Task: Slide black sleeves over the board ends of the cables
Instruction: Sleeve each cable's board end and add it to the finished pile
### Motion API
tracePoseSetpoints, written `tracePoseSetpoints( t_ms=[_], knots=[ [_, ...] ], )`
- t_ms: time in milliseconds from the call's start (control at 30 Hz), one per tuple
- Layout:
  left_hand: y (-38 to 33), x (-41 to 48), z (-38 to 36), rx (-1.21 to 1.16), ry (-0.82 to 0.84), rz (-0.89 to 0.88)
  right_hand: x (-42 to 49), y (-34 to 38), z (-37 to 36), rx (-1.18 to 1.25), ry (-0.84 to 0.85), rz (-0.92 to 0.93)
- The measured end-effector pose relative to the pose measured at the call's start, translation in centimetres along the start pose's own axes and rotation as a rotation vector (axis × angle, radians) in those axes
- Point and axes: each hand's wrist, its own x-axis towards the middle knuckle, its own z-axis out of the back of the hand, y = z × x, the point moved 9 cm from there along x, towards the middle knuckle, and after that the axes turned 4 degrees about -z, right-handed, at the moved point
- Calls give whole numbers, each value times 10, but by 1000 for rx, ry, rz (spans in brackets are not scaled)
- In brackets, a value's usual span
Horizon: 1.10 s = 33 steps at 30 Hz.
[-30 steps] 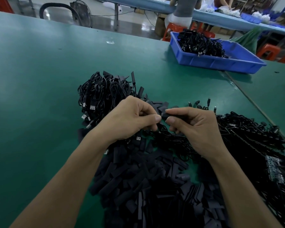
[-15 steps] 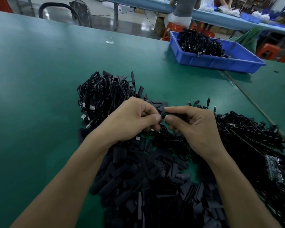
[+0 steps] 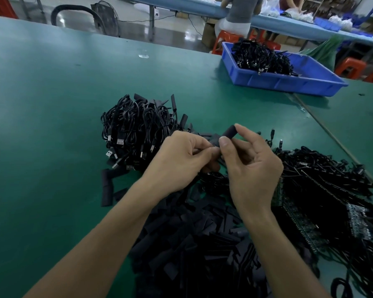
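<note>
Sitting just left of the left hand: one tangled cable heap. Left hand, fingers curled, is pinching the lower end of one black sleeve; right hand is pinching its upper part between thumb and forefinger. One board-ended cable heap is lying rightward.

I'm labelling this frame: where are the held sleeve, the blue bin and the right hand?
held sleeve (image 3: 229, 134), head view, its middle.
blue bin (image 3: 289, 83), head view, near wall.
right hand (image 3: 253, 168), head view, back of the hand.
</note>
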Motion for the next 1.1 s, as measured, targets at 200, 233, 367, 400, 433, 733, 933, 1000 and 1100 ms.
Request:
tracePoseSetpoints(
  t_ms=[200, 233, 367, 400, 433, 733, 933, 1000, 1100],
  knots=[
    [-4, -1, -7, -88, -35, -32, -1, 10, -5, 35, -15, 54],
    [-5, -1, -7, -90, -40, -42, 0, 10, -6, 31, -16, 59],
    [-8, -2, -5, -96, -67, -65, 0, 10, -9, 33, -13, 52],
    [-8, -3, -5, -94, -69, -70, -1, 10, -9, 35, -12, 46],
    [-9, -3, -4, -91, -70, -77, -1, 10, -9, 36, -11, 42],
    [-8, -2, -1, -52, -70, -44, 1, 10, -12, 40, 58, -16],
    [-7, -3, 0, -45, -77, -38, -1, 6, -15, 163, 69, -69],
    [-5, -3, 0, -58, -75, -22, -2, 3, -18, 219, 111, -96],
    [-1, -1, 2, 5, -48, 17, -4, -10, -15, 229, 165, -173]
  ],
)
